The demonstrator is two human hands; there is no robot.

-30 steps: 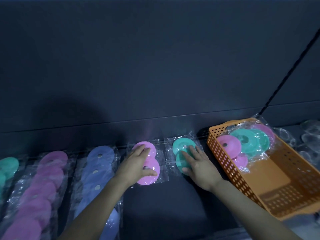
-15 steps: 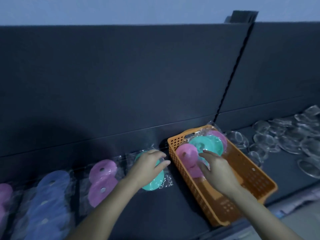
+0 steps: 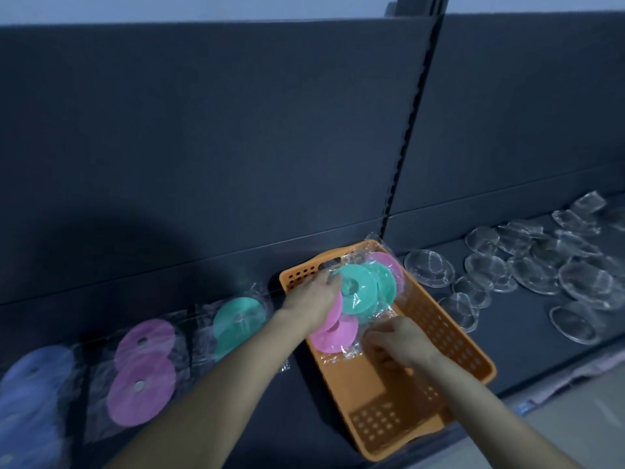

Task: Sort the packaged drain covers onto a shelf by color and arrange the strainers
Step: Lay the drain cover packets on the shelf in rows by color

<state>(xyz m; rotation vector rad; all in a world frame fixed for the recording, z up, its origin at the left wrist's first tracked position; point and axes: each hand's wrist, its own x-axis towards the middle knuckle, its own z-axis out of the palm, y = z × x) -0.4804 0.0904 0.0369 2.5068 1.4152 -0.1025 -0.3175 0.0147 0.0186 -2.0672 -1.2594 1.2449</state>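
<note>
My left hand (image 3: 309, 296) reaches into the far end of the orange perforated basket (image 3: 449, 340), laid over the packaged drain covers heaped there. Its fingers rest on the clear wrap of the teal pack (image 3: 363, 289) and across the upper edge of the pink pack (image 3: 334, 330); I cannot tell whether they have closed on either one. My right hand (image 3: 397, 341) is lower in the basket, fingers curled down and pinching the crinkled plastic edge (image 3: 355, 346) of the pink pack at its near corner. Another pink cover (image 3: 392, 262) peeks out behind the teal ones, against the basket's far rim.

On the dark shelf (image 3: 422, 353) to the left of the basket, packs already lie in a row by color: a teal pack (image 3: 236, 323) just beside the basket, then a pink pack (image 3: 143, 363) with two discs overlapping, each with a small round hole at its middle, then a lavender-blue pack (image 3: 30, 394) at the frame's left edge, blurred. To the right of the basket, clear domed strainers (image 3: 527, 269) are spread loosely over the shelf, many overlapping, the nearest (image 3: 427, 269) just beside the basket's far right corner.

No brand, label or print can be read on any wrapper, the basket or the shelf; the light is dim and the wraps show only glare.
</note>
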